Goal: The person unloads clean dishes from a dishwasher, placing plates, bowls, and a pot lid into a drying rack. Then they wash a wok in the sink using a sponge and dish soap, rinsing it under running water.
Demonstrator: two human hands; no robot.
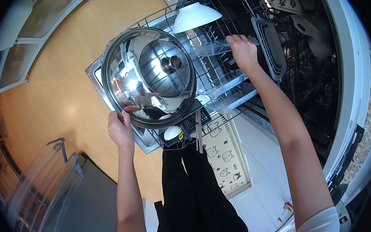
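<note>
A large, shiny round metal lid (125,58) with a dark knob lies over the near left part of the pulled-out dishwasher rack (151,20). My left hand (120,129) pinches its rim at the lower left. Farther right, my right hand (244,51) is closed around a long clear piece (209,49), apparently plastic, above the rack wires; its full shape is hard to make out. A white bowl (197,16) rests mouth down and tilted at the back of the rack. Below the hand sits a clear container (226,98).
A dark cutlery basket (189,124) at the rack's front holds a white spoon-like utensil (172,133) and chopsticks (199,131). Patterned bowls (284,3) and a grey basket (270,47) are inside the dishwasher. A cat-print mat (224,155) lies on the floor beside my legs.
</note>
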